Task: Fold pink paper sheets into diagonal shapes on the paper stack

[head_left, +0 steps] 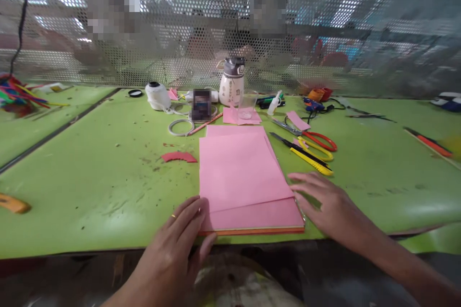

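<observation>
By the counter's [90,168] front edge lies a stack of coloured paper [252,219], topped by a skewed pink sheet [237,168]. The left hand [176,240] rests on its near-left corner, fingers together and thumb apart, probably to steady it. The right hand [326,199], fingers loosely spread, is at the right side; contact is unclear. Beyond it, a yellow cutter [311,159] and scissors [324,141] lie apparently within reach. Toward the back edge, a clear cup [248,105] stands on pink scraps [229,115], near a bottle [230,90], seemingly out of the paper's way.
</observation>
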Demonstrator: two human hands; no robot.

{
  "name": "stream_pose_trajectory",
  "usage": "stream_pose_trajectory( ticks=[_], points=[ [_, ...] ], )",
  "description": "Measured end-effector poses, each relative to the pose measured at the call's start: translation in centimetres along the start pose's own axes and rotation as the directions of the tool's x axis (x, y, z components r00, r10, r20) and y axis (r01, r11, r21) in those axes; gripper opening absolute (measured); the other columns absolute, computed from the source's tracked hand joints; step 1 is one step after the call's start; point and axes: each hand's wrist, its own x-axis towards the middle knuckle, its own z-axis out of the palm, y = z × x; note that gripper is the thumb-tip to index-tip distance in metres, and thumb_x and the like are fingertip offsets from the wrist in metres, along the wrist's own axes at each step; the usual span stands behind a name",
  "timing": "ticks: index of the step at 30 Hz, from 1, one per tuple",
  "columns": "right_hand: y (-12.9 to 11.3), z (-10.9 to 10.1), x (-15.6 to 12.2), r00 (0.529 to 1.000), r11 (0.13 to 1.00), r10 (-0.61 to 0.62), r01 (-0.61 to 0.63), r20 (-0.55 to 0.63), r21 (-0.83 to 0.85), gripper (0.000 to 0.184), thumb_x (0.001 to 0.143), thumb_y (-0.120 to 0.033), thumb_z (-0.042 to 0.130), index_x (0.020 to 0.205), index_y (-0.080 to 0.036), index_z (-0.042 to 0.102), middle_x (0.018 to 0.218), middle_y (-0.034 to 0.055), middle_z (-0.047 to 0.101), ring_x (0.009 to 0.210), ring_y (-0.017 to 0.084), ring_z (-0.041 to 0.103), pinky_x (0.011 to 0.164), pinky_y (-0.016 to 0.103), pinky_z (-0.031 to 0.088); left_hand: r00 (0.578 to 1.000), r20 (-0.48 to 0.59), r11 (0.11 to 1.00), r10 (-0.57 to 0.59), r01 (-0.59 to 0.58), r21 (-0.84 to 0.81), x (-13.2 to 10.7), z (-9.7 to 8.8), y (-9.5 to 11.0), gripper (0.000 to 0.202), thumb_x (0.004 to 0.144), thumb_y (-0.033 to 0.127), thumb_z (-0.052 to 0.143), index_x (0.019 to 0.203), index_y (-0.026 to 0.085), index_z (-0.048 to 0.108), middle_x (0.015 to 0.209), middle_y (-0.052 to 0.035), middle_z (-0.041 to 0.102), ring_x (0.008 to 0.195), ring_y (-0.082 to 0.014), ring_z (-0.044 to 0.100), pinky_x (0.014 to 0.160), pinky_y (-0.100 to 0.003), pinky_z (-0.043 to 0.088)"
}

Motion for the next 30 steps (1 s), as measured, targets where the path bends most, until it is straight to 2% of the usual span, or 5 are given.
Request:
stream_pose_trajectory(
  ticks=[8,12,17,25,30],
  points=[
    [2.9,1.5,7.7,0.947,0.955,0.223,-0.26,0.23,0.145,0.025,0.08,-0.03,0.066,0.102,-0.019,0.072,0.088,0.0049,0.073,0.074,0.019,0.066,0.065,0.031,0.054,0.958,0.083,0.959,-0.274,0.278,-0.05,3.5,0.5,-3.8,0.028,0.097,0.042,0.054,0.09,0.02,0.069,0.115,-0.0131,0.07,0.096,-0.0255,0.072,0.081,-0.039,0.061],
    [3.0,2.9,8.6,0.945,0.949,0.247,-0.281,0.216,0.144,0.046,0.075,-0.027,0.07,0.12,-0.015,0.068,0.091,0.006,0.07,0.073,0.018,0.063,0.067,0.03,0.053,0.861,0.207,0.868,-0.464,0.489,-0.087,5.5,2.2,-6.1,0.045,0.088,0.048,0.063,0.123,0.019,0.061,0.089,-0.0053,0.07,0.066,-0.018,0.066,0.063,-0.031,0.056],
    [3.0,3.4,8.1,0.936,0.938,0.267,-0.307,0.228,0.161,0.048,0.076,-0.023,0.069,0.123,-0.014,0.066,0.094,0.0067,0.067,0.07,0.016,0.063,0.068,0.031,0.055,0.758,0.265,0.739,-0.595,0.647,-0.19,7.5,3.2,-7.1,0.066,0.077,0.04,0.071,0.138,0.021,0.054,0.097,-0.0057,0.069,0.07,-0.0176,0.064,0.065,-0.032,0.054],
    [3.1,3.7,6.0,0.955,0.906,0.249,-0.288,0.159,0.31,0.043,0.081,-0.027,0.069,0.123,-0.017,0.066,0.103,0.0076,0.065,0.082,0.018,0.065,0.064,0.03,0.054,0.514,0.373,0.253,-0.772,0.787,-0.562,10.3,2.8,-7.7,0.085,0.069,0.027,0.079,0.146,0.016,0.044,0.086,-0.005,0.071,0.082,-0.0211,0.069,0.076,-0.035,0.056],
    [3.0,4.1,5.6,0.92,0.844,0.367,-0.391,0.135,0.366,0.062,0.078,-0.03,0.072,0.137,-0.018,0.056,0.109,0.0097,0.065,0.082,0.02,0.064,0.07,0.036,0.056,0.604,0.364,0.231,-0.709,0.687,-0.689,10.9,3.1,-7.0,0.092,0.069,0.027,0.079,0.151,0.018,0.039,0.076,0.0003,0.071,0.072,-0.02,0.069,0.071,-0.035,0.056]
  ],
)
